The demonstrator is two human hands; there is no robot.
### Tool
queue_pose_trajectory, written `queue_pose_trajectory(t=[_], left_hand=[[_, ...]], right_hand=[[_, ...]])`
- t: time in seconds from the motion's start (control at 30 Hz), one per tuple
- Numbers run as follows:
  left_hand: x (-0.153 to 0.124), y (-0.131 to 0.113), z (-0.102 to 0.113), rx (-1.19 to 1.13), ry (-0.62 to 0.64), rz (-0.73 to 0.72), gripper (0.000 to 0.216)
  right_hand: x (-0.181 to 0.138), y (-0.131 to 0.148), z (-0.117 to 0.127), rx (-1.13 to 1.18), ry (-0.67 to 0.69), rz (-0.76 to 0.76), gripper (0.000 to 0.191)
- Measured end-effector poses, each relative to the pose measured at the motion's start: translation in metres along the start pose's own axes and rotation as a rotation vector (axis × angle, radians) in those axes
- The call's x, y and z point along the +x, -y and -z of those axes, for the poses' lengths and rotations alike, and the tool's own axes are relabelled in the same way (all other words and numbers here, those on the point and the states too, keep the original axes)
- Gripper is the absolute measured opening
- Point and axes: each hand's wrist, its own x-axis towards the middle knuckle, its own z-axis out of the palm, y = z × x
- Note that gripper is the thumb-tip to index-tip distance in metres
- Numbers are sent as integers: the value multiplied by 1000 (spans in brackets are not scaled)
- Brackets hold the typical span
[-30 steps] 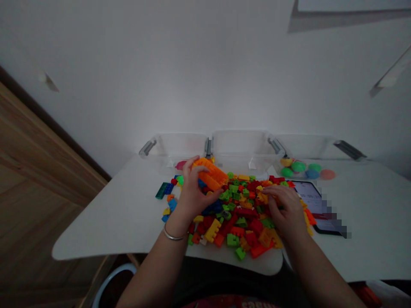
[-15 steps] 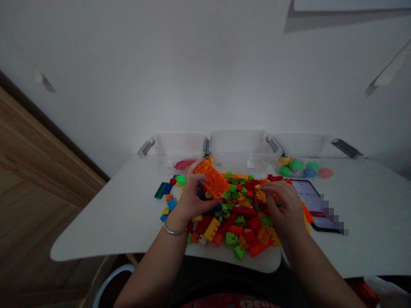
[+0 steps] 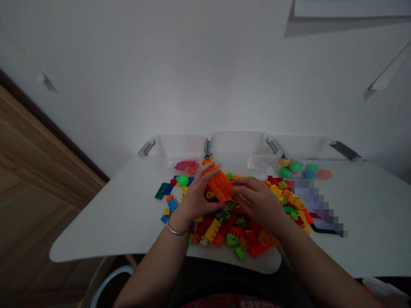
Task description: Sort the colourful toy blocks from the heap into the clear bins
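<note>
My left hand (image 3: 196, 196), with a silver bangle at the wrist, grips a large orange toy building block (image 3: 220, 183) between thumb and fingers. The block is tilted, and its hollow, ribbed side shows. My right hand (image 3: 258, 201) has its bent fingers up against the block's right end. Whatever lies under those fingertips is hidden. Both hands are over a heap of mixed plastic building bricks (image 3: 236, 231), mostly red, yellow, orange and green.
Clear plastic bins with grey latches (image 3: 208, 147) line the wall behind the heap. Coloured balls (image 3: 296, 166) show in the right bin, pink pieces (image 3: 186, 165) in the left one. A phone (image 3: 327, 229) lies right of the bricks on the white table (image 3: 105, 222).
My right hand has moved left from the right side of the heap to the orange block. My left hand keeps its hold, with the block shifted slightly right and tipped more steeply.
</note>
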Motion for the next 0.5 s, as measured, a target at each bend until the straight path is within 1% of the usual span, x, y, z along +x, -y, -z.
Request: queue_pose_trajectory(t=[0.07, 0.13, 0.23, 0.3, 0.4, 0.43, 0.5], left_hand=[[-1, 1, 1, 7, 13, 7, 91], [-2, 2, 3, 12, -21, 16, 86], [-2, 4, 6, 56, -127, 63, 64], [-1, 3, 7, 106, -166, 113, 50], [0, 1, 8, 140, -136, 169, 37], [0, 0, 8, 141, -119, 180, 34], [0, 0, 8, 135, -99, 195, 30]], right_hand=[[3, -1, 0, -20, -11, -5, 14], [6, -3, 3, -27, -46, 1, 13], [13, -12, 16, -47, -127, -12, 14], [20, -21, 27, -86, -198, -62, 14], [32, -41, 41, -145, -346, -179, 12], [36, -49, 44, -152, -381, -220, 12], [44, -67, 45, -137, -405, -279, 15]])
